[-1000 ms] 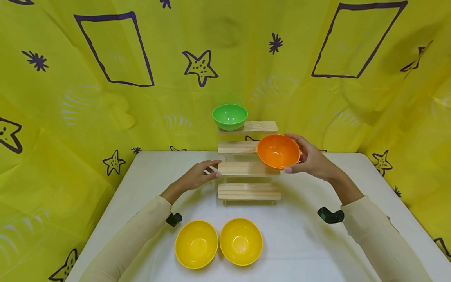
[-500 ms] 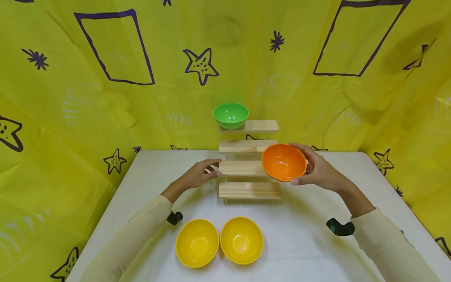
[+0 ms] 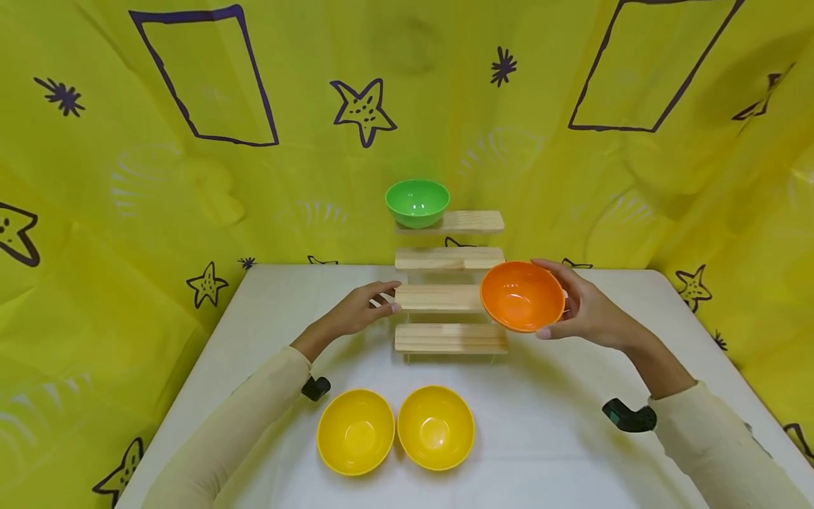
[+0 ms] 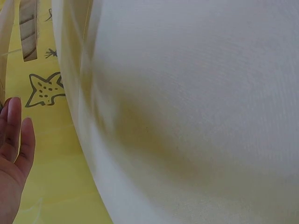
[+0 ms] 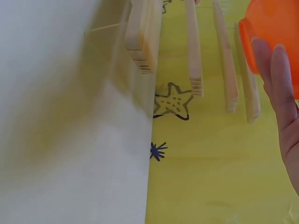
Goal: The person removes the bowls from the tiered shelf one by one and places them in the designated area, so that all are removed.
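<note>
Right grip holds orange bowl near shelf edge.

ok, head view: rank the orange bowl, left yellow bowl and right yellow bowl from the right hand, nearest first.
1. Orange bowl: in the right hand's grip.
2. Right yellow bowl: on the table, to that hand's left.
3. Left yellow bowl: farther left, beyond the right one.
</note>
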